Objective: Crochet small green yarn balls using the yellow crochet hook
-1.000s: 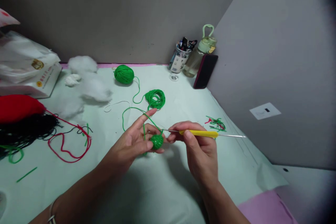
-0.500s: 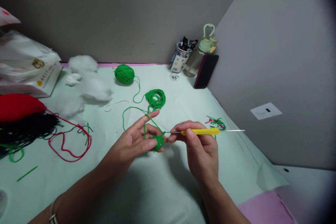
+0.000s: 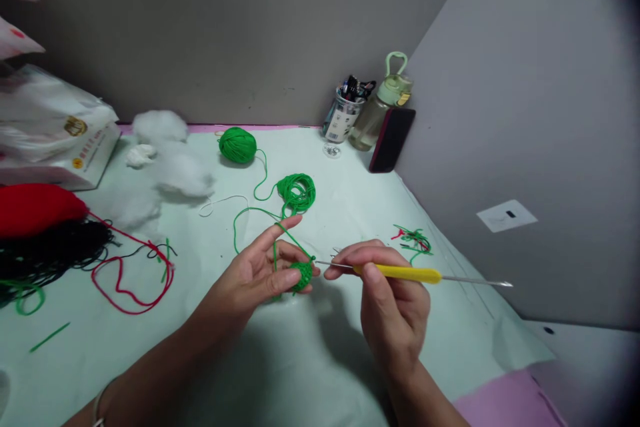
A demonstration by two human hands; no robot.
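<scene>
Grey walls [image 3: 280, 33] frame a pale green surface [image 3: 350, 207]. Above it, the left hand's grip [image 3: 255, 277] pinches a small, round, green crocheted piece [image 3: 303, 275]; the right hand's grip [image 3: 393, 300] holds a yellow-handled metal hook [image 3: 415, 273], tip beside the top loop [image 3: 313, 259], contact unclear to us. We judge the ball shape formed but unfastened: its green yarn strand [image 3: 295, 241] runs uncut toward an unworked green coil [image 3: 287, 187].

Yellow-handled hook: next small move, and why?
Probably seat the tip of the hook in the small green loop above the green crocheted piece. The right hand holds the tip right by that loop; whether it's inside is too small to tell. The left hand pinches the piece, with green yarn running over its index finger.
</scene>
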